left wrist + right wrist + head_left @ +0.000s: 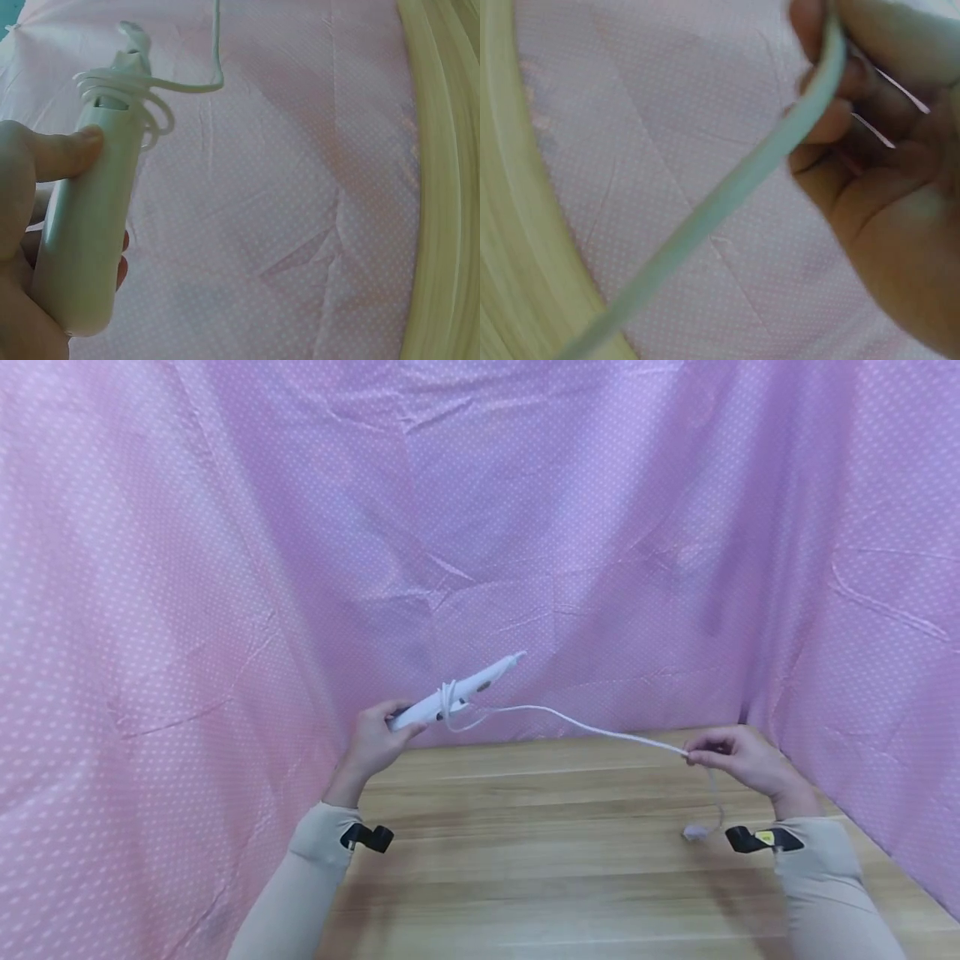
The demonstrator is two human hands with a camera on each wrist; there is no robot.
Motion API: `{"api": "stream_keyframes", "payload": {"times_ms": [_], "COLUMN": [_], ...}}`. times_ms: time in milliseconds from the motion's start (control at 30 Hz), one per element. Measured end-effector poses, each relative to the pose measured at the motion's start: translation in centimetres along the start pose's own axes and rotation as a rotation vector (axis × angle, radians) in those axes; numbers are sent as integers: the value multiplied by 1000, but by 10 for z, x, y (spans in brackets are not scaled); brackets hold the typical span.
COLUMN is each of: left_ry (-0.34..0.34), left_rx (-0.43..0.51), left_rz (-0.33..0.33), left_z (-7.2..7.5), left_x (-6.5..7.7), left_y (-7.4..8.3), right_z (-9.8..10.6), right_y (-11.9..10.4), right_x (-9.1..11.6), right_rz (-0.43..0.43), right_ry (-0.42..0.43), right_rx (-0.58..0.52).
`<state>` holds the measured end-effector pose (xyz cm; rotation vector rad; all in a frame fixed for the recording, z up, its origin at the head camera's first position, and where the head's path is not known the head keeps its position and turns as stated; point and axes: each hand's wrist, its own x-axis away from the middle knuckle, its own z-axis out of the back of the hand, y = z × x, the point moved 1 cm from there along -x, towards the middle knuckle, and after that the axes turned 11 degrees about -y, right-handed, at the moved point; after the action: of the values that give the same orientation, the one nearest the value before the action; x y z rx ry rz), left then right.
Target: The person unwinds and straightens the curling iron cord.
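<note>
My left hand [375, 741] grips one end of a long white hair straightener [425, 710], which is held tilted, its far end up and to the right. In the left wrist view the thumb lies along the straightener's rounded body [90, 217], with fingertips showing on the other side. Several loops of white power cord [447, 697] are wound round its middle. From there the cord runs rightward in the air to my right hand [746, 762], which pinches it between thumb and fingers. Below that hand dangles the cord's loose end with a pale plug [696, 832].
A light wooden table [525, 860] lies beneath both hands. Pink polka-dotted cloth [525, 527] hangs behind it and along both sides. Each sleeved wrist wears a small black camera mount, the left mount [367, 837] and the right mount [761, 839].
</note>
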<state>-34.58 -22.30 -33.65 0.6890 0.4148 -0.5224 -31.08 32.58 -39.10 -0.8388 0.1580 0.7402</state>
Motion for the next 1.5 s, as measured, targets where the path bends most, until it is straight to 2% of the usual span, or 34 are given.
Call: {"api": "stream_keyframes", "payload": {"times_ms": [133,333,467,633,800,933,1000,1033,1133,1200,1300,1400,1500], "left_ry": [-94,-221,-309,-414,-463,-477,-483,-484,-476,-461,-424,-373,-325], "left_rx": [-99,-165,-135,-75,-44,-41,-17,-1,46,64,78,75,53], "left_rz": [0,-32,-69,-68,-109,-127,-125,-124,-128,-131,-130,-131,-131], "left_z": [-5,-11,-13,-13,-12,-10,-8,-7,-5,-4,-3,-2,-3], "left_x": [3,8,11,15,17,20,21,22,22,20,17,13,10], "left_y": [-2,-5,-8,-7,-7,-9,-10,-10,-10,-9,-6,-2,1], "right_z": [5,9,13,19,24,27,28,28,26,23,18,13,8], "right_y": [-2,0,4,11,17,23,26,28,34,38,44,51,60], "right_x": [-2,-11,-14,-17,-19,-18,-16,-15,-10,-7,-8,-11,-12], "right_rz": [5,-4,-63,-191,-277,-325,-389,-438,-557,-587,-540,-507,-502], "right_ry": [176,464,600,738,907,982,966,930,757,615,457,369,295], "right_rx": [-144,-195,-174,-190,-277,-255,-182,-130,37,144,263,359,407]}}
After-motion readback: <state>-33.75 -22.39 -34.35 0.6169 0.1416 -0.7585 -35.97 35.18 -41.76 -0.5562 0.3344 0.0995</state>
